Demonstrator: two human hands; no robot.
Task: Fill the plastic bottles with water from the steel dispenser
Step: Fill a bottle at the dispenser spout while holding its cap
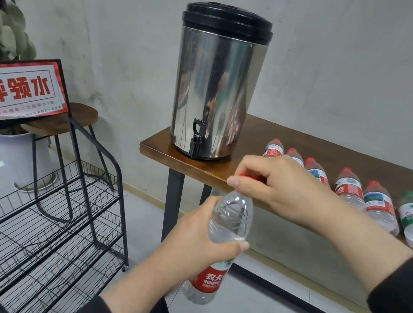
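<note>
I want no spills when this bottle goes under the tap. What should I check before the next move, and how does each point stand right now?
1. Bottle held firmly: ok, the left hand grips its middle.
2. Cap off: not ok, the right hand pinches the red cap, which sits at the neck.
3. Bottle under the tap: not ok, it is held below and in front of the table edge.
4. Tap closed: ok, no water is running.
5. Dispenser steady: ok, upright on the table corner, lid on.
6. Water inside the dispenser: cannot tell.
</note>
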